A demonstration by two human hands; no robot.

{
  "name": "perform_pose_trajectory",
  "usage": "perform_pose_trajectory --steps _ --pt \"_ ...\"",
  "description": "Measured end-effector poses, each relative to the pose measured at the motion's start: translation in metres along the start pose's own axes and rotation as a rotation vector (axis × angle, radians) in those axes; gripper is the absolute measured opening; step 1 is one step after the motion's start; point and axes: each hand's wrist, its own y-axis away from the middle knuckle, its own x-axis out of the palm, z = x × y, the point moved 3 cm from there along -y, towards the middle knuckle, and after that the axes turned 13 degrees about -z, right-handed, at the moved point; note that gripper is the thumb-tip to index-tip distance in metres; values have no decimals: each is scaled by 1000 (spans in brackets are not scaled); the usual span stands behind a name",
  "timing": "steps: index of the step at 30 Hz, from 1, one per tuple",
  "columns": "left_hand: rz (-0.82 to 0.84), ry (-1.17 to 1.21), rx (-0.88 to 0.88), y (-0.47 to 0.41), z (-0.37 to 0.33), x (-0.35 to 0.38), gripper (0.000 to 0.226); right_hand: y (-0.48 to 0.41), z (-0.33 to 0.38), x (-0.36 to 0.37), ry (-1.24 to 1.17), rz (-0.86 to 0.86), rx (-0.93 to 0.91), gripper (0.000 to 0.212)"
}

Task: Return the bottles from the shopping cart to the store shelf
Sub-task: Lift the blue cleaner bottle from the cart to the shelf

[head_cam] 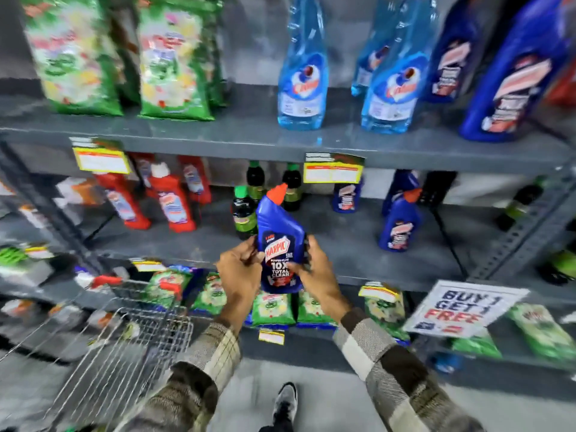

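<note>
Both hands grasp one blue Harpic bottle (280,241) at frame centre: left hand (240,269) wrapped on its left side, right hand (314,266) on its right side with thumb across the label. Bottle upright, tilted slightly, orange cap (278,193) up, held in front of the middle shelf (343,241), not resting on it. More blue bottles (399,222) stand on that shelf to the right, red bottles (171,201) to the left, dark green-capped bottles (244,213) just behind. Wire shopping cart (124,344) at lower left; contents blurred, cannot tell. "Buy 1 get 1 free" sign (461,308) at lower right. Plaid sleeves (383,357), one shoe (285,403) at bottom.
</note>
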Motion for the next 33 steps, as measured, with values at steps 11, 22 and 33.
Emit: perform_pose_trajectory --steps 11,22,33 --pt "295 -145 190 -7 47 215 32 -137 -117 -93 156 -380 98 72" --pt "264 -212 242 -18 56 275 31 -188 -142 -101 231 -445 147 71" --pt "385 -189 133 -12 68 232 41 -127 -140 -84 227 -338 301 75"
